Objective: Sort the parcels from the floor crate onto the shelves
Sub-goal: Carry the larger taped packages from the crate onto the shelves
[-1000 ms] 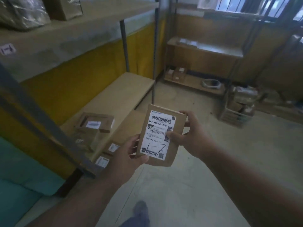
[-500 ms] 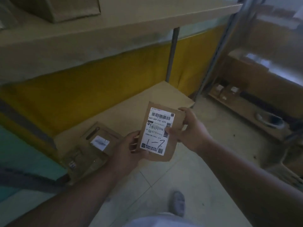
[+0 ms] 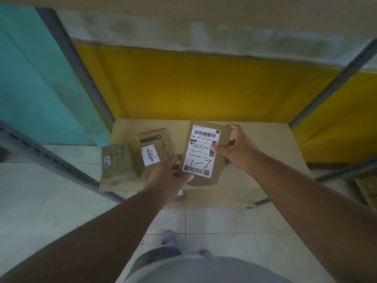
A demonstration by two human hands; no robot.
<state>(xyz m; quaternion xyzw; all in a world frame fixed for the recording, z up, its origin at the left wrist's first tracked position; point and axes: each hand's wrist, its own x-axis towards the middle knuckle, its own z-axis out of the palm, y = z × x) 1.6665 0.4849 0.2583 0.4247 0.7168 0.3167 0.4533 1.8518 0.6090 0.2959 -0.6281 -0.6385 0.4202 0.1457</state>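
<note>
1. Parcel (image 3: 206, 154), brown w/ white label marked "1-7", held above low shelf (image 3: 265, 152); not resting on it.
2. Left hand (image 3: 165, 178) grips bottom-left corner; right hand (image 3: 234, 148) pinches right edge, thumb on label.
3. 2 boxes (image 3: 130, 160) on shelf, left side.

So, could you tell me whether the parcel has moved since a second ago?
Yes: the parcel now hangs over the low shelf, right of the boxes, not over the floor.
</note>
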